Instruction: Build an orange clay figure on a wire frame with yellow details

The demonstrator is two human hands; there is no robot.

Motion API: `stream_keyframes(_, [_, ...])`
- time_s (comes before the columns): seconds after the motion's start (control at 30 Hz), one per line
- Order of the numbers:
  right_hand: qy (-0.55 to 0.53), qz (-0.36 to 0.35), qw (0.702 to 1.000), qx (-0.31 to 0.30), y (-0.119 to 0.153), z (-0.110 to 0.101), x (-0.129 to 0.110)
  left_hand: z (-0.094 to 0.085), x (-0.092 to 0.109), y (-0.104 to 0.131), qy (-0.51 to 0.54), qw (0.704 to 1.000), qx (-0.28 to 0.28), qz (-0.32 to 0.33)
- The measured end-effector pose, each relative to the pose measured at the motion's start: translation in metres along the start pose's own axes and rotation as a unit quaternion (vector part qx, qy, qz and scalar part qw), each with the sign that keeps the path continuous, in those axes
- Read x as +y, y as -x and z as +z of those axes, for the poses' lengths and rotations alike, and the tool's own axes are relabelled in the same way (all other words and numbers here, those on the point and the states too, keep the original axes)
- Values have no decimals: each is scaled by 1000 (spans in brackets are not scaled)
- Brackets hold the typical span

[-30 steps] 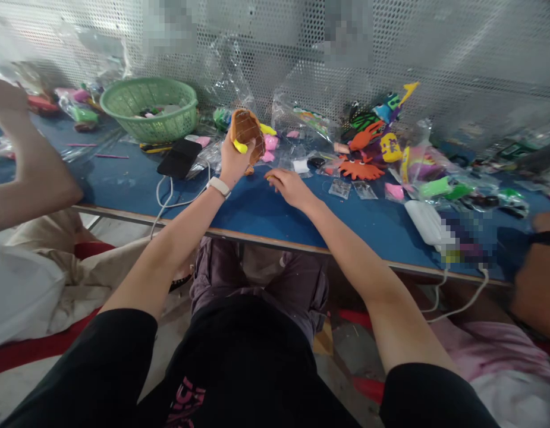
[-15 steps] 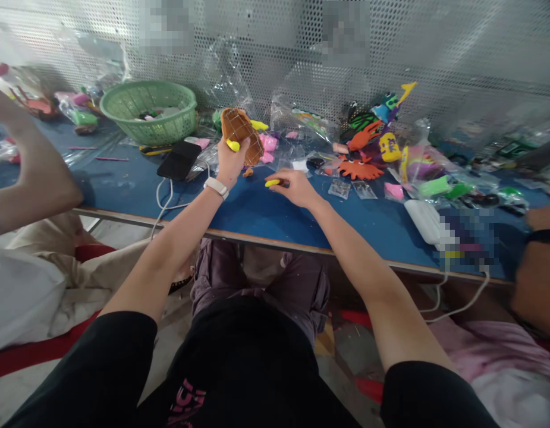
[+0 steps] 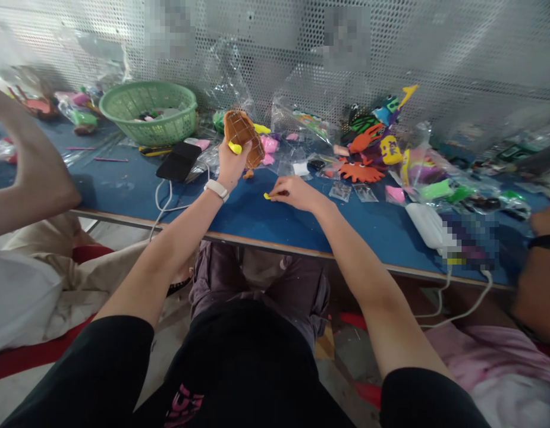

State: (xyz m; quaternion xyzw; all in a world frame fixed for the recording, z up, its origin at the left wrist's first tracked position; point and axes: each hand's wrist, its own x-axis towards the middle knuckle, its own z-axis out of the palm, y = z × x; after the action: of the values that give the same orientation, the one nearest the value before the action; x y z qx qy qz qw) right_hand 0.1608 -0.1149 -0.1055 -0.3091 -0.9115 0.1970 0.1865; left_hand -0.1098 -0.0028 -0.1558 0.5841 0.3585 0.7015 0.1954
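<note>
My left hand (image 3: 232, 161) is wrapped round a brown, oval piece with a grid pattern (image 3: 245, 135), held tilted above the table. A yellow lump (image 3: 234, 147) shows at the same hand, near its fingers. My right hand (image 3: 293, 193) is low over the blue table top, its fingers pinched on a small yellow piece (image 3: 267, 196) that sticks out at their tips. A small orange-brown bit (image 3: 248, 174) lies on the table just below the brown piece.
A green basket (image 3: 148, 113) and a black phone (image 3: 179, 161) with a white cable stand left. Orange crab shapes (image 3: 361, 171), bags and a white power bank (image 3: 427, 226) are at right. Another person's arm (image 3: 29, 154) reaches in from the left; a further arm (image 3: 540, 273) shows at the right edge.
My right hand has moved slightly down toward the table's front edge, and less of the yellow piece shows at its fingertips. My left hand still holds the brown piece, nearly unmoved.
</note>
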Motion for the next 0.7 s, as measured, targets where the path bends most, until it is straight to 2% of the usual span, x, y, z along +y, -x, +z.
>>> stream_keyframes(0.17, [33,-9,999,-40,9,-4,5,1,7,1,18,1000,8,-11])
stream_keyframes(0.43, [-57,79,995,15,12,-9,4,1,4,1,-3,1000,13,5])
stream_keyframes(0.7, [19,59,996,-60,15,-21,1,2,15,5,16,1000,14,-8])
